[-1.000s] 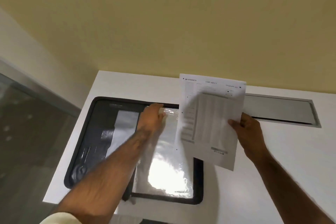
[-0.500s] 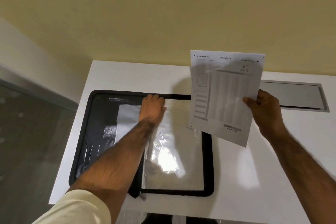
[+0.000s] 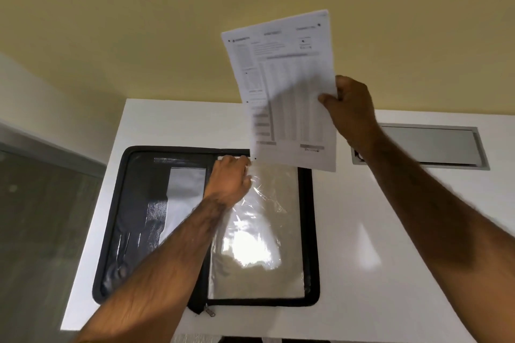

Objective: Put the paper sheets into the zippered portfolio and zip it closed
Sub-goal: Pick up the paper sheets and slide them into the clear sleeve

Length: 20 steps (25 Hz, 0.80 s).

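Observation:
A black zippered portfolio [image 3: 133,203] lies open flat on the white table [image 3: 362,245]. Its right half carries a clear plastic sleeve [image 3: 256,245] that glares with light. My left hand [image 3: 230,178] grips the sleeve's top edge near the portfolio's far rim. My right hand [image 3: 351,108] holds printed paper sheets [image 3: 284,86] by their right edge, raised upright above the far right part of the portfolio. The sheets' lower edge hangs just above the sleeve's top. The zipper pull [image 3: 210,312] lies at the near edge by the spine.
A grey metal cable hatch [image 3: 429,145] is set into the table at the right, behind my right forearm. A yellow wall [image 3: 139,22] rises right behind the table. The table's left edge drops to a dark floor [image 3: 41,231].
My right hand has lifted the paper sheets higher and tilted them. My left hand has stayed at the top edge of the plastic sleeve. The camera has tipped down a little.

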Motion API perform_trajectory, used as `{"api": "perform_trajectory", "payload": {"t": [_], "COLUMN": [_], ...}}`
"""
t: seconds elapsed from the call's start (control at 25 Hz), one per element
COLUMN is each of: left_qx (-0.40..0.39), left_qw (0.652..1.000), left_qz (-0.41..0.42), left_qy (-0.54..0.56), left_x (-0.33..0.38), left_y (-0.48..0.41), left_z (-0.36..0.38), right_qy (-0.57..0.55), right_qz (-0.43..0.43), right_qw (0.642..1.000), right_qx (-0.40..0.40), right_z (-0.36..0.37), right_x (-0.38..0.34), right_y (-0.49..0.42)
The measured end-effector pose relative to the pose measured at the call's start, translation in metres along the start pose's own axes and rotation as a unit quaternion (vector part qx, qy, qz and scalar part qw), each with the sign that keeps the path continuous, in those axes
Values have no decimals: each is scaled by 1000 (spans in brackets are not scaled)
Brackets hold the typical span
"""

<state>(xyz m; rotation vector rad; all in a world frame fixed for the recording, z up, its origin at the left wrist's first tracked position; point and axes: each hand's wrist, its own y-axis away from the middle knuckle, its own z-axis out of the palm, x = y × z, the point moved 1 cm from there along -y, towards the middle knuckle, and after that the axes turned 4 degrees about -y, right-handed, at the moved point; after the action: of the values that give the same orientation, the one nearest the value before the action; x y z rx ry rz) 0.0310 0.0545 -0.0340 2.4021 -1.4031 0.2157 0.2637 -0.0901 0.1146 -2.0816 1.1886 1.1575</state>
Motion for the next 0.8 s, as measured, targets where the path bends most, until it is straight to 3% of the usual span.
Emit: {"api": "perform_trajectory", "payload": {"t": [0.2,0.36,0.6,0.8], "left_qx": [24,72,113,124], "left_qw": [999,997,992,990], "left_qz": [16,18,4,-1], "left_qy": [17,23,61,71], "left_x": [14,34,56,72], "left_y": [11,17,11,6], "left_z": [-2,-5,-23,-31], "right_qy": [121,151,144,116], "right_qz": [-86,-102,-53,-2], "right_qw": [985,972,965,970], "right_qx": [-86,-150,-212,-212], "right_z": [51,77,111,131], "right_x": [-27,-36,-33,-22], "right_y": [-34,-47,-57,-55]}}
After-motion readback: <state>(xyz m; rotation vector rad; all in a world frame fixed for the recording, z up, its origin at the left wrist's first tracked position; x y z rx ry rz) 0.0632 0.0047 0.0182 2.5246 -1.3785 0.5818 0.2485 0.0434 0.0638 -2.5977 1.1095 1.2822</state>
